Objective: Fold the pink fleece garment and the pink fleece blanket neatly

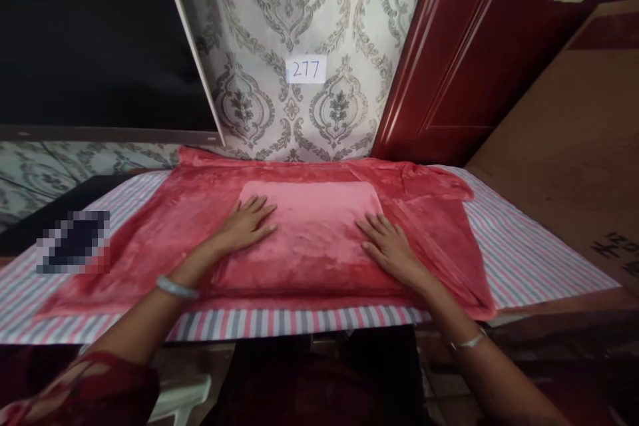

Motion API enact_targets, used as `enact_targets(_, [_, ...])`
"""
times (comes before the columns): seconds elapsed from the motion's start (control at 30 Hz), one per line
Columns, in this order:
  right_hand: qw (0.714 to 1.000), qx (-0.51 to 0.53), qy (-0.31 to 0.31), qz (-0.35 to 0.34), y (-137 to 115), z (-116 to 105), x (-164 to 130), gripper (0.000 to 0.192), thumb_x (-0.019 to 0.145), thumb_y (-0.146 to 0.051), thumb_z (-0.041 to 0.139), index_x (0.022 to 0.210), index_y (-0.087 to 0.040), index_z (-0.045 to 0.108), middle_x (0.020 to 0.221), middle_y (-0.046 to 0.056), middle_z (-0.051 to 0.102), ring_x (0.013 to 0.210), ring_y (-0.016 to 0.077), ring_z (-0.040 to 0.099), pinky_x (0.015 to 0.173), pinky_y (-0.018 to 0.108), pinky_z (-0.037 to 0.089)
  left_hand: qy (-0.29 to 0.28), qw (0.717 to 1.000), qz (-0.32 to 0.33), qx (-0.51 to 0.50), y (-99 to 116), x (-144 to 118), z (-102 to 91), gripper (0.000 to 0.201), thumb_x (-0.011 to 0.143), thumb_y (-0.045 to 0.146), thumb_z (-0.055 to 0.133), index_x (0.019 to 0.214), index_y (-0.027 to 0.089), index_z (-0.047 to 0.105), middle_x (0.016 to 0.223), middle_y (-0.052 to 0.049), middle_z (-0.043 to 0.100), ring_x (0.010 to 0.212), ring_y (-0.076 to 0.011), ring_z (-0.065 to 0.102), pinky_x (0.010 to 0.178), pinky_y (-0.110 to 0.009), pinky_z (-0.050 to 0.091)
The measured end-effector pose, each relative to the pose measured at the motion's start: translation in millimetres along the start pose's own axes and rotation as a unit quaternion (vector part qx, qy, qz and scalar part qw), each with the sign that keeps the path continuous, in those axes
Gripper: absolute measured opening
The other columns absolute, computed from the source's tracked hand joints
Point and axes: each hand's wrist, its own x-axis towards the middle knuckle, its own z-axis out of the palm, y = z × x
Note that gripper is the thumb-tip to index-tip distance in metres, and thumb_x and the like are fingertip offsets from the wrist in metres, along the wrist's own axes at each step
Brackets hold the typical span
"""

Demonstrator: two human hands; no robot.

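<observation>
A red plush cloth (164,233) lies spread over a table covered with a striped sheet (524,253). On its middle sits a folded square of the same red fabric (312,226). My left hand (247,221) rests flat on the left side of this folded square, fingers spread. On the square's right edge my right hand (389,246) lies flat too, palm down. Neither hand grips anything. Each wrist wears a bangle.
A patterned wall with a paper label "277" (306,70) stands behind the table. A dark red door (464,53) is at the right, a brown cardboard surface (564,146) beside it. A black panel (90,33) fills the upper left. A blurred dark patch (74,243) lies at the left.
</observation>
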Motion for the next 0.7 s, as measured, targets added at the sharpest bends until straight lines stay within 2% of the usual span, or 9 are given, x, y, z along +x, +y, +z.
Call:
enact_targets(0.1, [0.999, 0.008, 0.028, -0.018, -1, 2, -29, 0.057, 0.098, -0.059, 0.038, 0.151, -0.038, 0.039, 0.164, 0.002, 0.025, 0.152, 0.0357, 0.013, 0.116, 0.065, 0.023, 0.023, 0.997, 0.07, -0.002, 15, -38, 5.6, 0.068, 0.094, 0.066, 0.037, 0.154, 0.034, 0.034, 0.164, -0.005, 0.024, 0.152, -0.0322, 0.016, 0.121, -0.06, 0.01])
enact_targets(0.17, [0.998, 0.04, 0.037, -0.03, 0, 8, -42, 0.056, 0.099, -0.057, 0.038, 0.151, -0.036, 0.041, 0.163, 0.002, 0.027, 0.152, 0.0326, 0.017, 0.118, 0.061, 0.025, 0.035, 0.996, 0.083, -0.004, 20, -56, 16.6, 0.066, 0.095, 0.063, 0.038, 0.155, 0.035, 0.032, 0.164, -0.004, 0.026, 0.152, -0.0306, 0.017, 0.121, -0.059, 0.01])
enact_targets(0.3, [0.99, 0.127, 0.051, -0.026, 5, 16, -51, 0.054, 0.101, -0.051, 0.035, 0.152, -0.032, 0.04, 0.163, 0.005, 0.027, 0.146, 0.0261, 0.034, 0.117, 0.052, 0.033, 0.048, 0.997, 0.065, -0.01, 15, -65, 35.4, 0.067, 0.097, 0.061, 0.036, 0.155, 0.029, 0.031, 0.163, -0.006, 0.028, 0.153, -0.0295, 0.016, 0.122, -0.059, 0.012])
enact_targets(0.4, [0.984, 0.162, 0.07, -0.007, 7, 18, -53, 0.054, 0.101, -0.051, 0.038, 0.15, -0.03, 0.043, 0.163, 0.006, 0.028, 0.146, 0.0255, 0.035, 0.115, 0.049, 0.036, 0.063, 0.996, 0.056, -0.032, 7, -65, 39.8, 0.063, 0.097, 0.06, 0.033, 0.152, 0.029, 0.039, 0.162, -0.006, 0.032, 0.152, -0.0282, 0.02, 0.122, -0.057, 0.014])
enact_targets(0.5, [0.978, 0.187, 0.089, 0.019, 11, 19, -59, 0.055, 0.1, -0.052, 0.037, 0.15, -0.029, 0.043, 0.163, 0.006, 0.028, 0.147, 0.025, 0.032, 0.115, 0.048, 0.036, 0.139, 0.987, -0.018, -0.078, 3, -76, 43.3, 0.06, 0.098, 0.059, 0.031, 0.145, 0.027, 0.049, 0.162, -0.006, 0.033, 0.15, -0.0286, 0.027, 0.121, -0.054, 0.023])
enact_targets(0.6, [0.97, 0.193, 0.129, 0.066, 15, 22, -67, 0.061, 0.098, -0.056, 0.039, 0.152, -0.027, 0.039, 0.16, 0.008, 0.034, 0.147, 0.0257, 0.033, 0.117, 0.05, 0.033, 0.221, 0.952, -0.133, -0.168, 1, -96, 49.9, 0.064, 0.094, 0.061, 0.039, 0.147, 0.024, 0.045, 0.157, -0.01, 0.042, 0.143, -0.0298, 0.04, 0.117, -0.052, 0.035])
enact_targets(0.7, [0.966, 0.189, 0.143, 0.106, 15, 23, -74, 0.066, 0.097, -0.058, 0.04, 0.153, -0.024, 0.037, 0.153, 0.012, 0.046, 0.139, 0.0285, 0.044, 0.113, 0.052, 0.037, 0.224, 0.913, -0.228, -0.254, 3, -114, 54.7, 0.07, 0.089, 0.066, 0.045, 0.143, 0.021, 0.048, 0.141, -0.011, 0.06, 0.13, -0.0312, 0.056, 0.11, -0.049, 0.044])
